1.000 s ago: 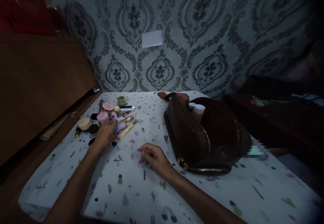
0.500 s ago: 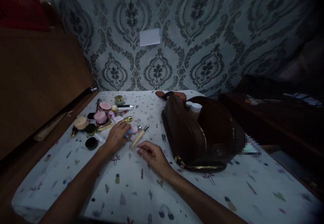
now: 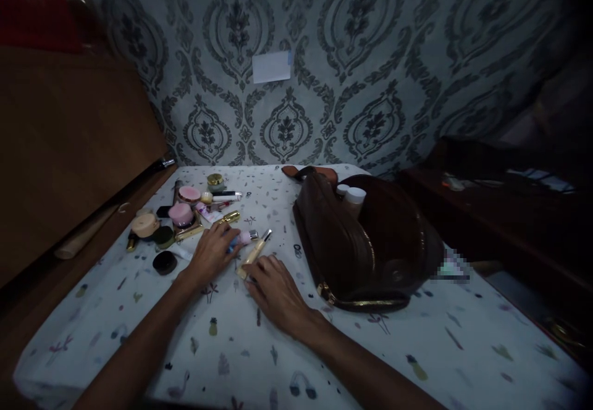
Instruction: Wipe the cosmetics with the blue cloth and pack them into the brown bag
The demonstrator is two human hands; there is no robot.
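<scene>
My left hand (image 3: 214,254) rests palm down on the cloth, fingers curled over a pink and blue tube with a silver cap (image 3: 248,236). Just right of it lies a slim cream-coloured cosmetic tube with a dark and silver end (image 3: 256,250), tilted away from me. My right hand (image 3: 274,283) has its fingertips closed on the near end of that cream tube, which still lies on the cloth. Beyond my left hand is a gold lipstick-like tube (image 3: 229,217). A black-lidded jar (image 3: 165,263) sits to the left of my left wrist.
An unzipped brown leather bag (image 3: 331,243) stands on the right, white-capped bottles (image 3: 355,196) showing inside. Pink jars (image 3: 180,214), a beige jar (image 3: 145,226) and other cosmetics cluster at left on the patterned cloth (image 3: 222,342). A wooden cabinet (image 3: 78,138) borders the left side.
My right hand has moved forward and turned palm down, its fingers coming onto the cream tube. My left hand has stayed over the pink and blue tube. The view has shifted slightly.
</scene>
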